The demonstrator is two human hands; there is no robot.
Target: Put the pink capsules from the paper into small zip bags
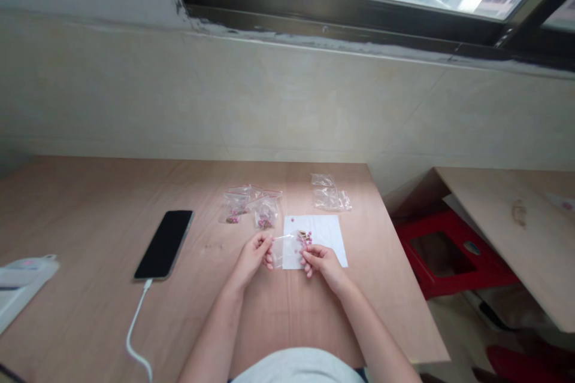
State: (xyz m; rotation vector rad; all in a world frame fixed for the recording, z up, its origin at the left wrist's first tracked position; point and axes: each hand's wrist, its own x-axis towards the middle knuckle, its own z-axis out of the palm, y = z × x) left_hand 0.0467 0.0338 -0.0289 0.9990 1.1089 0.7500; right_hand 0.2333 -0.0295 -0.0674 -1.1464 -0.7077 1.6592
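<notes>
My left hand [258, 253] is closed in a pinch on one end of a small clear plastic bag [279, 251]. At the bag's other end, near a pinkish-red edge, the fingers of my right hand [320, 258] are pinched together on it. The bag lies partly over a white sheet of paper [330, 233] on the table. Small pink and gold-coloured pieces [307, 236] show beside my right fingertips; whether they are in the bag or on the paper I cannot tell. A single pink bead [292, 219] rests near the paper's top left corner.
Behind my left hand lie clear zip bags with pink pieces [265, 215]. Clear plastic bags [331, 192] lie behind the paper. A black phone [165, 245] with a white cable [130, 335] is at left. Beyond the table's right edge stands a red stool [449, 254].
</notes>
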